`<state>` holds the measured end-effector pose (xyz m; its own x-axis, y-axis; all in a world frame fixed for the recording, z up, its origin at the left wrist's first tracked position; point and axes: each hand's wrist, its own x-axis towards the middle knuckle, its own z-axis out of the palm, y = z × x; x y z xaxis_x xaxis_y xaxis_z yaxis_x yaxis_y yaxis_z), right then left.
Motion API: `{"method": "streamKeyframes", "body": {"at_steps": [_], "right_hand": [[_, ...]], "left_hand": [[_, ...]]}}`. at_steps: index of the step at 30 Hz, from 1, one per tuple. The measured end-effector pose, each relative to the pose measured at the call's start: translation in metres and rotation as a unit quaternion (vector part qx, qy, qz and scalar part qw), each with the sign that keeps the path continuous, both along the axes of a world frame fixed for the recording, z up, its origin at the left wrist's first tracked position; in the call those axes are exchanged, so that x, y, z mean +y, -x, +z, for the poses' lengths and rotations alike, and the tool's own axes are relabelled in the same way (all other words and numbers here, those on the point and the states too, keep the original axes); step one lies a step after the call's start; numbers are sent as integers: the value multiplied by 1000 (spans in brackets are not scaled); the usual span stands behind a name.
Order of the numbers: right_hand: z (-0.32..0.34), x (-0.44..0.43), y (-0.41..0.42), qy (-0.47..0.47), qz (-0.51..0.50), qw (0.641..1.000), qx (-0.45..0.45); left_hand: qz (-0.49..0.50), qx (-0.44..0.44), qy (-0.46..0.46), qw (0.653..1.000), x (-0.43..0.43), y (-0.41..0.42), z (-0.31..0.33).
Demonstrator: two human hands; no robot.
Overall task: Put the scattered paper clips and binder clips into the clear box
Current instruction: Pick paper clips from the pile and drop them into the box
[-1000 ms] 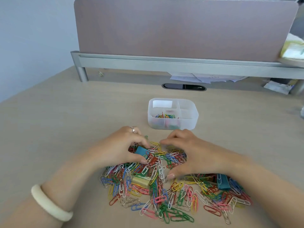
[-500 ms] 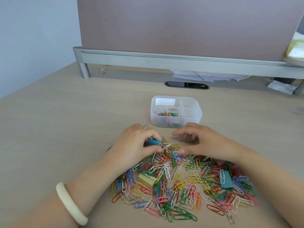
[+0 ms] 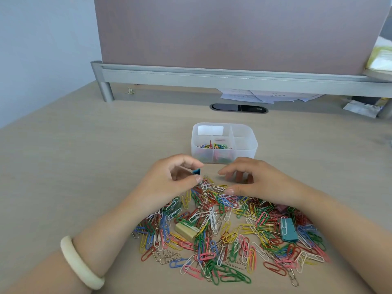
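A heap of coloured paper clips (image 3: 229, 236) is spread over the desk in front of me. My left hand (image 3: 169, 181) pinches a blue binder clip (image 3: 196, 172) between thumb and forefinger, lifted just above the heap's far edge. My right hand (image 3: 254, 183) hovers beside it with fingers loosely curved, holding nothing, thumb near the clips. The clear box (image 3: 224, 143) stands just beyond both hands; its left compartment holds several paper clips. A cream binder clip (image 3: 186, 230) and a teal binder clip (image 3: 288, 230) lie in the heap.
A desk partition with a grey metal rail (image 3: 212, 76) runs across the back. A black cable slot (image 3: 238, 108) lies behind the box. Loose papers (image 3: 261, 95) stick out under the rail, and a white bracelet (image 3: 78, 264) is on my left wrist.
My left hand has lifted the blue binder clip out of the heap and moved it away from me, toward the box. My right hand has come off the clips and risen slightly.
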<state>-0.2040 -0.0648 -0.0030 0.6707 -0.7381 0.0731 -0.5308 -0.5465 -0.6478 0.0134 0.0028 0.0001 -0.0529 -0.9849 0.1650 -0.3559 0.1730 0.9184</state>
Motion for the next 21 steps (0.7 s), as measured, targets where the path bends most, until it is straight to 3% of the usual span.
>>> {"method": "streamKeyframes", "body": {"at_steps": [8,14,17,21], "right_hand": [[2,2,0,5,-1,1000,3],[2,5,-2,21,-1,1000,-2],[1,6,-5,34,7,999,-7],[-2,6,-9,39,21,999,-5]], "left_hand": [[22,-19,8,1000,0,-4,3],[72,83,7,994,-4,-9,10],[138,-6,33,990,-18,-29,6],[234,-163,38,958,-44,-60,-8]]}}
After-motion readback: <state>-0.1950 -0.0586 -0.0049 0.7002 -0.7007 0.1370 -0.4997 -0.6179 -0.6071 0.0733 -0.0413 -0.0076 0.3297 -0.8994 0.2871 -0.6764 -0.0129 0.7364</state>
